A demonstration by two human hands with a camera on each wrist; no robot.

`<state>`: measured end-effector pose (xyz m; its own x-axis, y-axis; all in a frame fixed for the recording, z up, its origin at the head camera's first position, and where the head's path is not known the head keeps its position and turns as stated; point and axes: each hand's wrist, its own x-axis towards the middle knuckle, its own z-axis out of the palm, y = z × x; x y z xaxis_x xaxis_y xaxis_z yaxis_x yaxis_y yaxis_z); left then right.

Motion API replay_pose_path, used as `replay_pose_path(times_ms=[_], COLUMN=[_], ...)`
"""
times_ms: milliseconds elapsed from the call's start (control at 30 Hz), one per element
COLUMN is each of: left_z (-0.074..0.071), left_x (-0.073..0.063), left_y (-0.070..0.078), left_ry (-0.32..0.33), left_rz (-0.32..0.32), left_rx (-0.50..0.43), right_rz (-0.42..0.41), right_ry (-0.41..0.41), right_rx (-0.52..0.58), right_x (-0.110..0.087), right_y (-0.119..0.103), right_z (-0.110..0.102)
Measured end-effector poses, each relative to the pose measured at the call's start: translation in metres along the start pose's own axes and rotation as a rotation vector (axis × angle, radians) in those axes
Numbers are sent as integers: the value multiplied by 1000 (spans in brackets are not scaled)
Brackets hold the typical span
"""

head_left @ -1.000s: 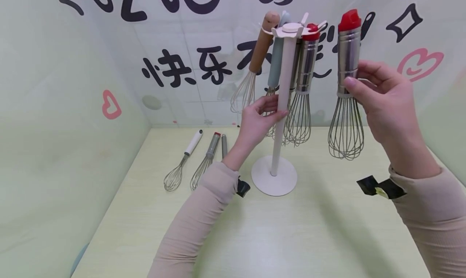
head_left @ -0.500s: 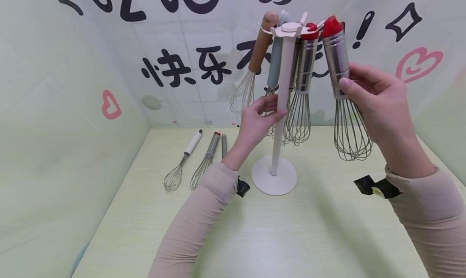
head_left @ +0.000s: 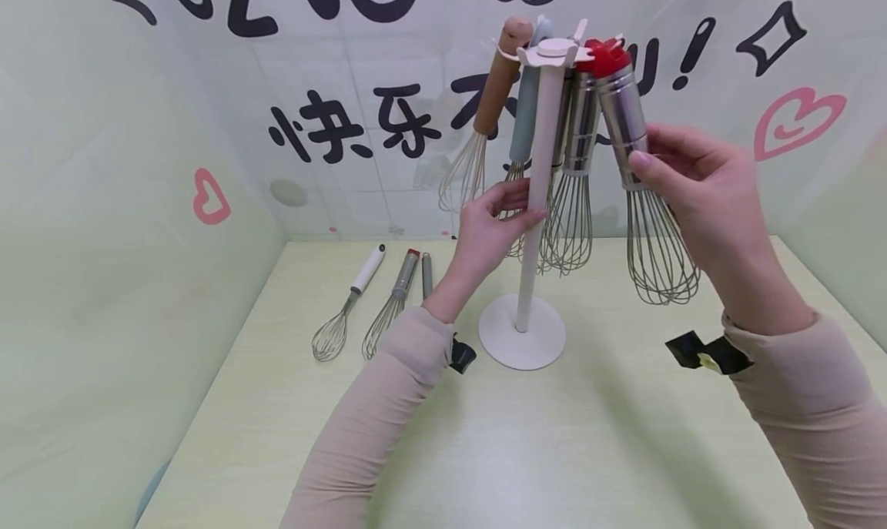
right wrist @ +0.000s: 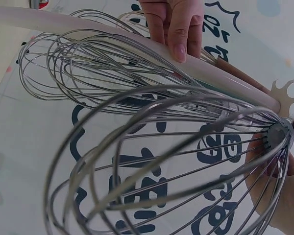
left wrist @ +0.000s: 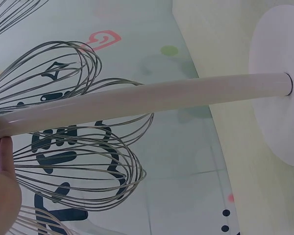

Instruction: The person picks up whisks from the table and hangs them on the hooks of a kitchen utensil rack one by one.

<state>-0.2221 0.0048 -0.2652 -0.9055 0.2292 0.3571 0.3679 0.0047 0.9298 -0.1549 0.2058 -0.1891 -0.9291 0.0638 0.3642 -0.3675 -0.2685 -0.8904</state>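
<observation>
My right hand [head_left: 714, 190] grips the lower steel handle of a red-capped balloon whisk [head_left: 621, 117], which hangs wires down and leans so its cap overlaps a hook arm of the white rack [head_left: 543, 144]. In the right wrist view this whisk's wire loops [right wrist: 152, 191] fill the foreground. Thumb and fingers of my left hand [head_left: 488, 225] hold the rack's pole about midway up; the left wrist view shows the pole [left wrist: 186, 93] running to its round base. On the rack hang a wooden-handled whisk [head_left: 496, 98], a light blue-handled one [head_left: 524, 113] and another red-capped steel whisk [head_left: 582, 125].
On the pale table [head_left: 499, 452], left of the rack, lie a white-handled whisk [head_left: 367, 271], a red-tipped steel whisk [head_left: 405, 275] and a grey handle [head_left: 426, 271] partly hidden by my left arm. A printed curtain [head_left: 388, 190] stands behind the table.
My right hand has moved left, bringing the whisk from apart from the rack to its hook arm, its cap now overlapping it. The whisk has tilted. My left hand stays on the pole.
</observation>
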Motion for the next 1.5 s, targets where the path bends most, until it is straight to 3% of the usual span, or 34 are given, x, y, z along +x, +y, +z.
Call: replay_pose_path(times_ms=[400,700,967,1500], left_z=[0,0,0,0], left_x=[0,-1,-1,-5], left_y=[0,-1,-1,-3], left_ry=[-15,-24,-28,-16], left_rz=[14,4,19,33], left_rx=[12,3,13,4], right_rz=[-10,-14,-25,-4], right_ry=[13,-27,-41,-69], right_rx=[-148,-88,-148,-125], right_x=[-2,-1,-2,-2], right_y=[11,21,26,30], right_z=[8,15,19,21])
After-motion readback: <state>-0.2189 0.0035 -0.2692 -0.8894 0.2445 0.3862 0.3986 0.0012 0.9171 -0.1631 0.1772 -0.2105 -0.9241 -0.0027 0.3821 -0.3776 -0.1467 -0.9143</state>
